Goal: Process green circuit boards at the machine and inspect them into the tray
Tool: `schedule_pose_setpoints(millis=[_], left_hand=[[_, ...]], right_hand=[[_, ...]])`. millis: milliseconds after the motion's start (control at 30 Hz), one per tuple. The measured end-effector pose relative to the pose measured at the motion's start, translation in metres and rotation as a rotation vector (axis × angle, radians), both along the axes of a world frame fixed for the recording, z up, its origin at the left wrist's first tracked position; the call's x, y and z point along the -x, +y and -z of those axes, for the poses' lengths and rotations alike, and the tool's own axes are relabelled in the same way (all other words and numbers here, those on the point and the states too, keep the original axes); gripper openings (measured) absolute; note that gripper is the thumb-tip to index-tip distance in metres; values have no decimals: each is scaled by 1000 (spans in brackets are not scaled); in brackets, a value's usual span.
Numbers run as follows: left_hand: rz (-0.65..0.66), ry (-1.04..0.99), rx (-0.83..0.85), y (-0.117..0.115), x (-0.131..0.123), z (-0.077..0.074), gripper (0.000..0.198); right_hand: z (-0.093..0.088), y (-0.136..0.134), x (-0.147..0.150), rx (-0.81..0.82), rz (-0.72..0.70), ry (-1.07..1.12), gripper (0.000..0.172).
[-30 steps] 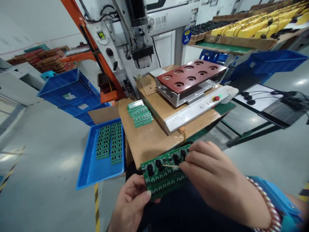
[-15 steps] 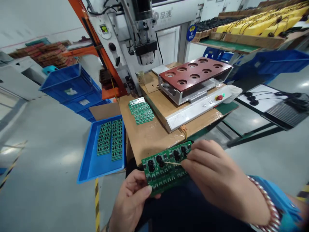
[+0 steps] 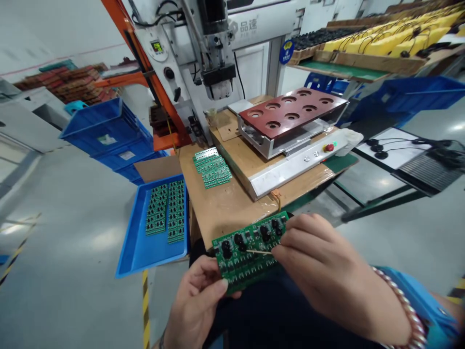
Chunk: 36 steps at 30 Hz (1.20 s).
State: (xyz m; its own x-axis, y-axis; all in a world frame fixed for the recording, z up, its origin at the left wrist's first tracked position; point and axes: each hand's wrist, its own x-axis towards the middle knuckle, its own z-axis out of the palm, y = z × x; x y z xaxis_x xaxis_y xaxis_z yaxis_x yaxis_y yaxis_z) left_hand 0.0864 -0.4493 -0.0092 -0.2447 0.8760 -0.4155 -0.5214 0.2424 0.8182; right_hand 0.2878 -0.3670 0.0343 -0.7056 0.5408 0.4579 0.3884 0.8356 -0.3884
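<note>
My left hand (image 3: 199,295) grips the lower left corner of a green circuit board (image 3: 236,271), thumb on top and fingers beneath. Rounded glossy black blobs (image 3: 227,248) sit along the board's upper half, with rows of small components below them. Between the thumb and fingers of my right hand (image 3: 319,266) is a thin wooden stick (image 3: 258,251). Its tip is at the lower end of the second blob from the left; whether it touches cannot be made out. My right hand covers the board's right end.
Beyond the board is a brown worktable (image 3: 203,213) with a stack of green circuit boards (image 3: 214,169). A machine with a reddish plate of round holes (image 3: 294,111) stands behind. At left, a blue tray (image 3: 127,252) holds more boards, near stacked blue bins (image 3: 105,126).
The stick's tip has shifted slightly down on the board, toward the second blob's lower end. My left hand keeps its hold, and the board has hardly moved.
</note>
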Motion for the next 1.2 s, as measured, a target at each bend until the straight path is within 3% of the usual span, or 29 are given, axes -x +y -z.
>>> schedule_pose_setpoints(millis=[233, 1200], left_hand=[[48, 3, -1, 0, 4, 3, 16], [29, 30, 35, -1, 2, -2, 17]], right_hand=[[3, 1, 0, -5, -5, -4, 15], [1, 2, 2, -10, 23, -20, 17]])
